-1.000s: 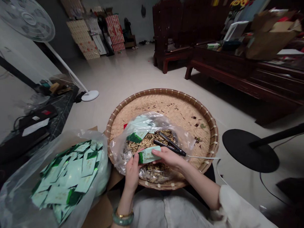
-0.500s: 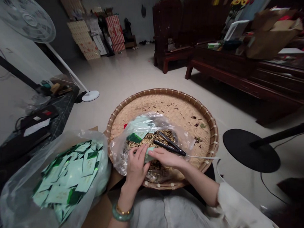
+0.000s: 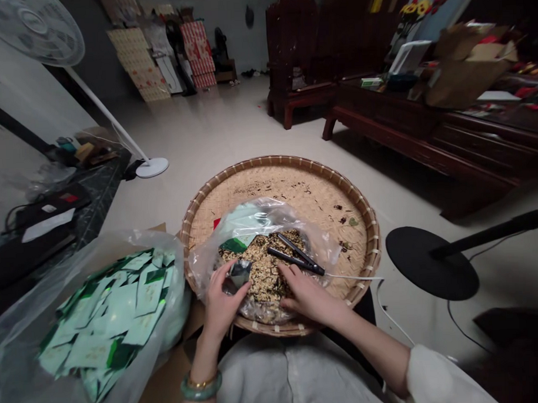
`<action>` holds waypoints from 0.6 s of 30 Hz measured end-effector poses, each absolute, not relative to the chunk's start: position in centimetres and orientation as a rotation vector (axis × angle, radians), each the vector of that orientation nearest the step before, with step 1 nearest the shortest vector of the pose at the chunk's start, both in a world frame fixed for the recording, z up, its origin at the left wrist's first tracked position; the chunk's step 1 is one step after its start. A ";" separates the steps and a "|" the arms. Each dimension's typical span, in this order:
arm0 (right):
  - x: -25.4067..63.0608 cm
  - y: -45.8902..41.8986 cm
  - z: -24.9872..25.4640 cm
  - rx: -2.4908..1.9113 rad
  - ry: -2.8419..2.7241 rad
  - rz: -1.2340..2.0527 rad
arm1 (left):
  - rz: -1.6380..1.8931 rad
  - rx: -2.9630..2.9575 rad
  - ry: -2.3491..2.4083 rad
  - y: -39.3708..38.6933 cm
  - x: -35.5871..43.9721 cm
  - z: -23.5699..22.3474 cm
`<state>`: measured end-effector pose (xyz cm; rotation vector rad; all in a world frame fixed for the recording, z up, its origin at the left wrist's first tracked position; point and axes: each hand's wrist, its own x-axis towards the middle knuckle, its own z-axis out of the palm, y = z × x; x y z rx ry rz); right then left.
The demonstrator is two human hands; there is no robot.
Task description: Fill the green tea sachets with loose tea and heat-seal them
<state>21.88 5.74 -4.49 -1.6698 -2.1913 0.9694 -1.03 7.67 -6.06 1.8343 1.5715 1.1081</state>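
Observation:
My left hand (image 3: 223, 300) grips a small sachet (image 3: 240, 272) between thumb and fingers; its mouth gapes, showing a dark inside. My right hand (image 3: 301, 291) reaches into a loose dried mix (image 3: 259, 266) of pale and dark bits, thumb and fingers apart, fingertips touching the mix. That mix lies in a clear plastic bag (image 3: 203, 259) on a round woven tray (image 3: 237, 188). A black flat iron (image 3: 297, 260) with a white cord rests on the mix, its jaws apart, just beyond my right hand. Pale green packets (image 3: 247, 223) lie at the bag's far side.
At the left, a large plastic bag (image 3: 164, 243) holds many green sachets (image 3: 109, 313). A white standing fan (image 3: 152, 167) is beyond it. To the right are a black round stand base (image 3: 430, 263) and a dark wooden table (image 3: 425, 134). Dark scraps dot the tray.
My hands have moved apart. The sachet, earlier between both hands, is now in my left hand with its mouth open. My right hand has lowered to the mix. The view has shifted slightly.

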 end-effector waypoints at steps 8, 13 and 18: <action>19.7 8.0 -5.1 -1.366 -2.161 0.978 | 1.138 1.786 1.545 7.2 -1.8 -5.9; 21.1 8.7 -5.1 -1.574 -2.223 0.922 | 1.110 1.748 1.501 6.9 -2.0 -5.9; 20.7 8.7 -4.5 -1.578 -2.292 0.953 | 1.083 1.711 1.487 6.9 -2.1 -6.0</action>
